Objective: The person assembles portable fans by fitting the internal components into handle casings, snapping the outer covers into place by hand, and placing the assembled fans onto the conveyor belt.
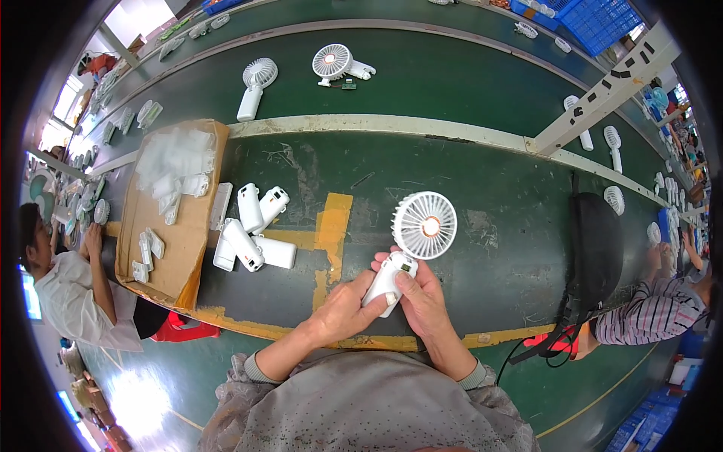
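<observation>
A white handheld fan with a round grille and an orange-ringed hub is held over the near edge of the workbench. My left hand grips the lower part of its handle from the left, thumb laid along it. From the right, my right hand closes round the same handle, its thumb pressing near the top. A small dark opening shows in the handle just below the fan head. Left of my hands lies a loose pile of white handle housings, some with small dark slots at their ends.
A cardboard tray with clear plastic and small white parts stands at left. A black bag lies at right. Beyond a metal rail, fans rest on a conveyor. Co-workers sit on both sides. A slanted post rises at right.
</observation>
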`<state>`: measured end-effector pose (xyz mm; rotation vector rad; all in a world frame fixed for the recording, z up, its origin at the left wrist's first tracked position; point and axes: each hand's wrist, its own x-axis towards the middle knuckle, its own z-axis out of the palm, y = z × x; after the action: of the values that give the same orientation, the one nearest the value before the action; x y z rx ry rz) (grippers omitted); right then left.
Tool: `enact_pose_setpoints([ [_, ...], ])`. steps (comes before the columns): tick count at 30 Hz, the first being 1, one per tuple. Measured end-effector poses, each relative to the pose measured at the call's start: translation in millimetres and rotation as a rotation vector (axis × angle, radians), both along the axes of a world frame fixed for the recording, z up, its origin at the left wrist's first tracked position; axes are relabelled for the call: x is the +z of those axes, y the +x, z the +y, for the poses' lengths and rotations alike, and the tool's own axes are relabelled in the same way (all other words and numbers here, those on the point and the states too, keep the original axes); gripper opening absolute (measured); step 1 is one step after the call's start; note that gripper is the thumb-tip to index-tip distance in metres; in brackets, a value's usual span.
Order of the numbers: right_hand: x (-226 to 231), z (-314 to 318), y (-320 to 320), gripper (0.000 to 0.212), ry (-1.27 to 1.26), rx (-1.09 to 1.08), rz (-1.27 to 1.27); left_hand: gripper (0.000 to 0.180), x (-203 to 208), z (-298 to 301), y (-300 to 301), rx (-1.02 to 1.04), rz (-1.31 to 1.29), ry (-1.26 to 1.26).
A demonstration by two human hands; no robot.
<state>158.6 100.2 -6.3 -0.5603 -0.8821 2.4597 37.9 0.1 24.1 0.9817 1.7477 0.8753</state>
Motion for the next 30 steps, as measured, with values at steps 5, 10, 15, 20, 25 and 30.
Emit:
enact_pose_setpoints([
  [5, 6.4, -5.0, 3.5, 0.044, -0.035, -0.026, 0.005, 0.032, 4.8, -1.4, 6.1, -0.044, 0.229, 0.176],
  [10, 4.5, -4.0, 2.8, 0.04, -0.058, -0.049, -0.003, 0.03, -1.5, -0.8, 8.5, -0.024, 0.254, 0.255],
  [15, 2.8, 2.1, -6.3, 0.037, -0.017, -0.047, -0.091, 0.027, -21.2, 2.8, 1.8, 0.056, -0.109, 0.14],
  [20, -0.7, 12.5, -12.3, 0.038, 0.071, -0.006, -0.096, 0.022, -19.3, 10.5, -8.3, 0.077, -0.372, 0.127],
  [25, -17.3, 28.4, -23.1, 0.041, 0.216, 0.042, -0.217, 0.022, -5.8, 61.8, -47.6, 0.248, -0.173, 0.289],
  [30, -29.1, 31.3, -28.0, 0.03, 0.448, 0.147, -0.331, 0.035, 2.3, 160.9, -83.1, 0.246, 0.657, 0.687],
])
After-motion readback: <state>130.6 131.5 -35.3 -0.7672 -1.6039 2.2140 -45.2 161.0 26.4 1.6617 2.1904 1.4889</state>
